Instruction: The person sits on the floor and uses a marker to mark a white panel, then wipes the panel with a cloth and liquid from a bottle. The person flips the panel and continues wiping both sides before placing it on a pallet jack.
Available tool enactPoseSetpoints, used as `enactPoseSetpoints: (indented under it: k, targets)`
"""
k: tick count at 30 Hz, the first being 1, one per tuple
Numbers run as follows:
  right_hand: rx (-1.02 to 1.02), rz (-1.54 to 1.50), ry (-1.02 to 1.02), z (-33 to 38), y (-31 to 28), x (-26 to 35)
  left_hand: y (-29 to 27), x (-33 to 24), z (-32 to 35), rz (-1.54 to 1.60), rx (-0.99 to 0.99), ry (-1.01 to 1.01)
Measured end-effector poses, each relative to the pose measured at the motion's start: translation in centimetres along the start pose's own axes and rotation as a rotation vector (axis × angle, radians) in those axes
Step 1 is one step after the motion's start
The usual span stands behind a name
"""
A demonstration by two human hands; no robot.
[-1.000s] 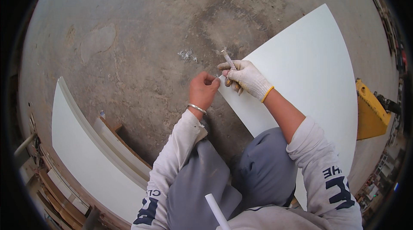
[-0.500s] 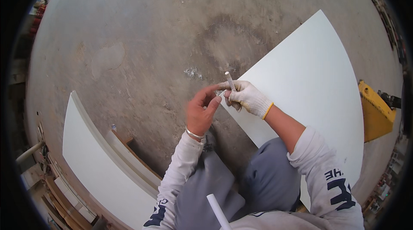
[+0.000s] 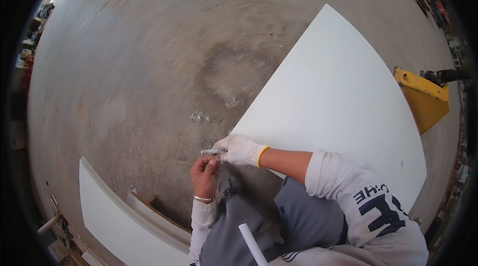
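Note:
My right hand (image 3: 241,150), in a white knit glove with a yellow cuff, is closed around a short, light-coloured stick-like tool (image 3: 209,152). Its blunt end sticks out to the left; the rest is hidden in the glove. Bare, with a bracelet at the wrist, my left hand (image 3: 202,179) pinches its thumb and fingers together just below the tool, close to the gloved fingers. Whatever is in that pinch is too small to tell. The near-left edge of a large white panel (image 3: 338,87) runs beside and under my right hand.
A second white panel (image 3: 117,216) stands at the lower left beside a brown-edged board (image 3: 162,218). Pale shavings (image 3: 199,116) lie on the concrete floor (image 3: 149,47). A yellow metal part (image 3: 425,99) adjoins the large panel's right side. A white tube (image 3: 253,245) juts up near my lap.
Both hands have moved lower and to the left in view, nearer my knee. The tool has tipped from nearly upright to nearly level. The whole view has shifted as well.

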State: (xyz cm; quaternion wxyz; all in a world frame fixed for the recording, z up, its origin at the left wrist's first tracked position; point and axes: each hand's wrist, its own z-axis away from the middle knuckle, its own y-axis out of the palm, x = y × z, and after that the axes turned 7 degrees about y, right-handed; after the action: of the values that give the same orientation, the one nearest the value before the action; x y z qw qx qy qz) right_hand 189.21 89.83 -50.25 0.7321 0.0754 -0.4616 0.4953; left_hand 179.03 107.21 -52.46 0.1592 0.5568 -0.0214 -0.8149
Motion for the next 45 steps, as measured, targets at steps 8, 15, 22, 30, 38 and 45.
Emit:
enactPoseSetpoints:
  k: [8,15,22,30,38,45]
  targets:
    - [0.010,0.152,0.090,-1.3,1.6,1.1,-2.2,1.3,0.0,-0.436,-0.011,0.147]
    - [-0.023,-0.252,0.054,-1.8,0.9,3.0,-1.3,-3.3,-0.4,-0.142,-0.092,-0.094]
    - [-0.302,-1.196,0.276,8.1,1.4,4.4,-2.3,-6.1,0.2,-1.045,0.252,0.074]
    - [-0.806,-1.939,0.680,34.4,7.8,1.6,6.3,-14.3,6.0,-1.247,0.629,-0.045]
    - [-1.231,-1.702,1.212,50.1,23.0,-1.6,19.3,-8.1,17.5,-1.557,1.441,-0.117]
    - [-1.270,-2.195,1.208,61.3,33.0,-0.5,23.7,-6.2,32.3,-1.428,1.698,-0.006]
